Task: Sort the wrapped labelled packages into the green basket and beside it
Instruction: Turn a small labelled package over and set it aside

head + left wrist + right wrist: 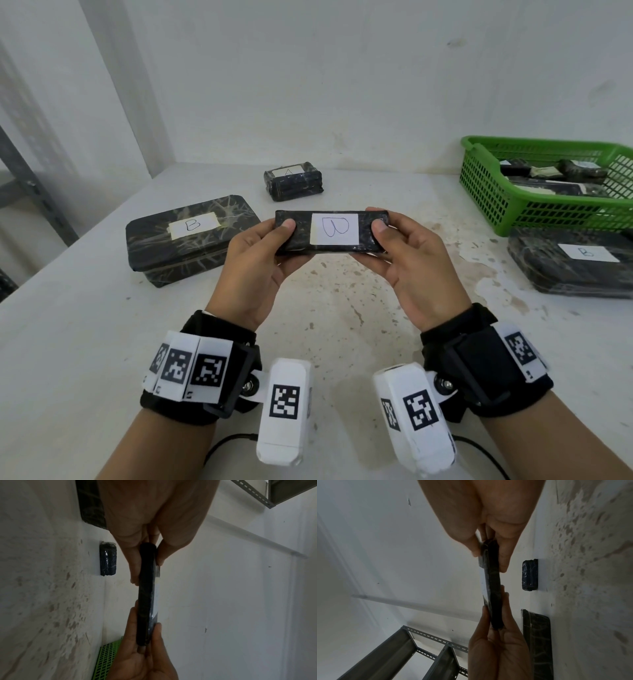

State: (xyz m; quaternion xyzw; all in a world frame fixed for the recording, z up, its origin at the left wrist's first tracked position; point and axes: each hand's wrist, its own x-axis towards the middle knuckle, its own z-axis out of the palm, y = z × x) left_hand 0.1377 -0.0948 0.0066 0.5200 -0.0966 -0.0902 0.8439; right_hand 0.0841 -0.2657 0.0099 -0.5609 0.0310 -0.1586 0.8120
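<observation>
1. A large black-wrapped package marked B (191, 240) lies at the left of the worktop (85, 342).
2. The left hand (255, 260) pinches the left end of a slim black package (331, 232), thumb on top and fingers beneath, holding it above the worktop.
3. The slim package, held level between both hands, carries a white label with a handwritten B turned sideways.
4. A small package marked A (293, 181) sits beyond it, near the wall.
5. The right hand (416, 263) pinches the right end the same way.
6. At the right, the green basket (496, 192) holds several wrapped packages; another package marked B (575, 263) lies just in front of it.
7. The wrist views show the slim package (145, 595) edge-on, its label nearly hidden; the right wrist view alone shows grey metal shelving (402, 653).
</observation>
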